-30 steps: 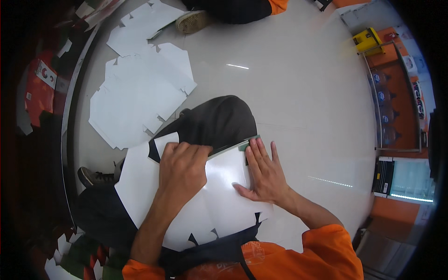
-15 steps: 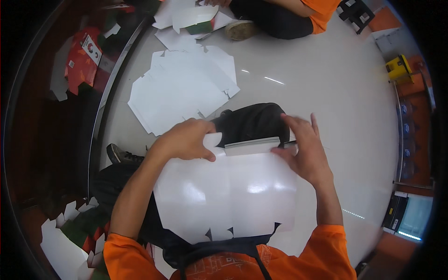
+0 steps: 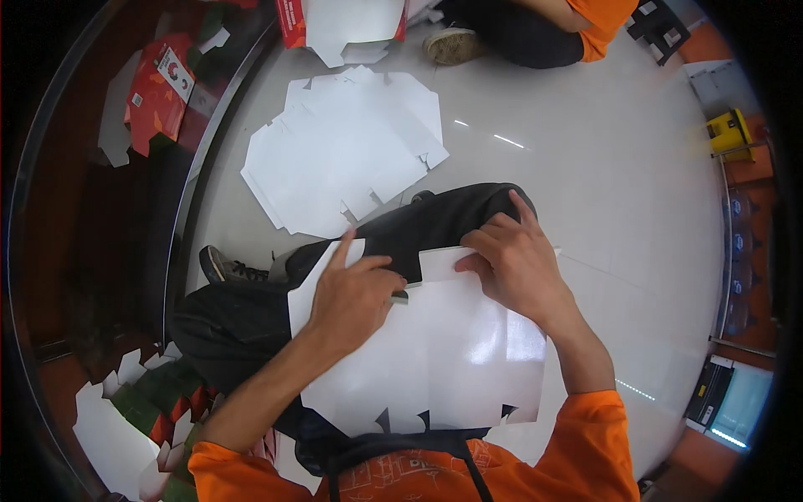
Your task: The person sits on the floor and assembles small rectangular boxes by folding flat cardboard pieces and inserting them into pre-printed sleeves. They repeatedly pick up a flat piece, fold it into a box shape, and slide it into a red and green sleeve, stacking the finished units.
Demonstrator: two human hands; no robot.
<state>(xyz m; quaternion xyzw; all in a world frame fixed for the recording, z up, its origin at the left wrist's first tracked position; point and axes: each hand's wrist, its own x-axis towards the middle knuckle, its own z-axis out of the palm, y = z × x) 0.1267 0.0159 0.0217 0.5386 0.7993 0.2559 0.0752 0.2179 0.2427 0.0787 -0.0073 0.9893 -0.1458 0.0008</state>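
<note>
A flat white cardboard box blank lies across my lap, with notches along its near edge and flaps along its far edge. My left hand is at the far edge, its fingers bent around a small flap whose green underside peeps out; one finger points up. On the right, my right hand pinches a raised white flap between thumb and fingers, with one finger lifted. The fingertips of the left hand are partly hidden.
Further white blanks lie flat on the tiled floor ahead. Beyond them are a red-and-white box and a seated person's leg. Folded green-and-red boxes sit at lower left; a red carton lies further up.
My left hand has shifted right and down onto a flap, folding it. My right hand has moved slightly left along the far edge. The red-and-white box has come into view ahead.
</note>
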